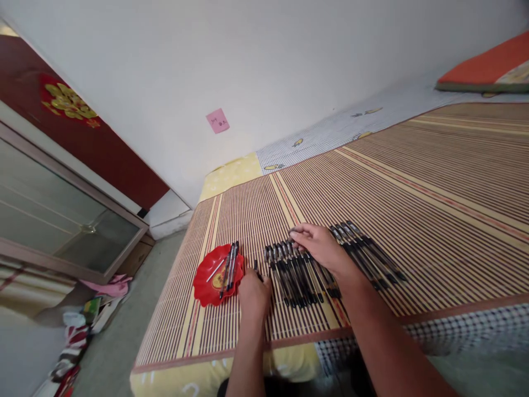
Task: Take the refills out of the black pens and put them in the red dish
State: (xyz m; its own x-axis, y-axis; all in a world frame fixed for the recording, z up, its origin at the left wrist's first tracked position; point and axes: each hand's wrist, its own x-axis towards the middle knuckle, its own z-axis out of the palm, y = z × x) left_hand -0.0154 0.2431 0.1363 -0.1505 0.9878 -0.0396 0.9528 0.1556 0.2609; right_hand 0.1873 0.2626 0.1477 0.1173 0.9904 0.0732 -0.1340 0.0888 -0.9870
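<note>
My left hand [254,291] is closed around a black pen [257,270], mostly hidden by the fingers, just right of a red scalloped plate [200,286]. On that plate lie several black-tipped pens [230,273] and a thin white stick [215,271]. The fingers of my right hand [316,243] pinch a small dark piece that looks like a pen cap [292,232]. Beneath it runs a row of short cap-like pieces [281,251], with dark pen bodies [295,284] lined up below them. My right forearm partly covers another row of longer pens [372,253].
A striped bamboo mat [231,220] covers the bed, with its edge along my side. A pink note [217,121] is stuck to the white wall behind. An orange cushion [487,63] lies at the far right. Clothes and shoes [74,336] lie on the floor at left.
</note>
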